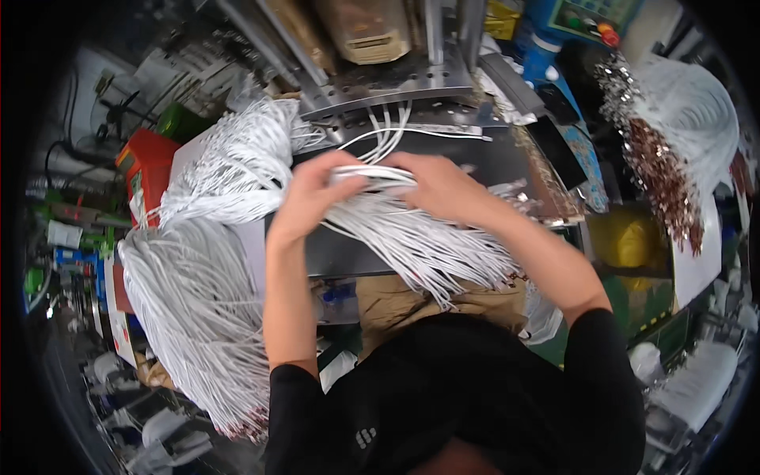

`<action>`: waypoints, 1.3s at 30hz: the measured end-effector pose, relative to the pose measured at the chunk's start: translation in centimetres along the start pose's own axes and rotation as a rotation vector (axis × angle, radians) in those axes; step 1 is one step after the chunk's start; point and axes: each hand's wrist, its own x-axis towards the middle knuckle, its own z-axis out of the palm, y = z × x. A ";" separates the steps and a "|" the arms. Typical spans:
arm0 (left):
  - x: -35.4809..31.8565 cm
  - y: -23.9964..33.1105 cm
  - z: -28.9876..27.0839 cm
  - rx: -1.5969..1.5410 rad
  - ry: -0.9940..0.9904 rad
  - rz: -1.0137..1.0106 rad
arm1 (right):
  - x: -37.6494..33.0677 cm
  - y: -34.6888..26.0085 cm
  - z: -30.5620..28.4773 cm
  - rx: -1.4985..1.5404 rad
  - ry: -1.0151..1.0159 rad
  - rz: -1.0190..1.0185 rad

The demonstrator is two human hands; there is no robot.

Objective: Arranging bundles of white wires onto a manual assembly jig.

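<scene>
A thick bundle of thin white cables lies over the black work surface in front of me, its tips fanned out toward the lower right. My left hand is closed around the bundle's upper part, thumb on top. Close beside it, my right hand grips the same bundle; some of its fingers are hidden behind the cables. A few separate white cables loop from under the machine's metal plate just beyond my hands. Slight blur covers the cables between the hands.
A press-like machine with metal columns stands straight ahead. At left, a white cable pile and another hanging bundle flank the surface, near a red bin. A coiled cable bundle with brownish ends sits at far right.
</scene>
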 end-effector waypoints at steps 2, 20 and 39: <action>-0.6 0.3 -0.4 -0.220 0.272 0.139 | 2.1 -2.5 -2.5 -0.244 0.107 -0.129; -0.2 -4.1 0.0 0.325 0.061 -0.062 | -3.9 -2.0 -6.0 -0.830 0.259 0.014; 0.6 -4.9 1.3 0.619 0.074 -0.021 | -0.9 2.3 -1.3 -0.846 0.126 -0.079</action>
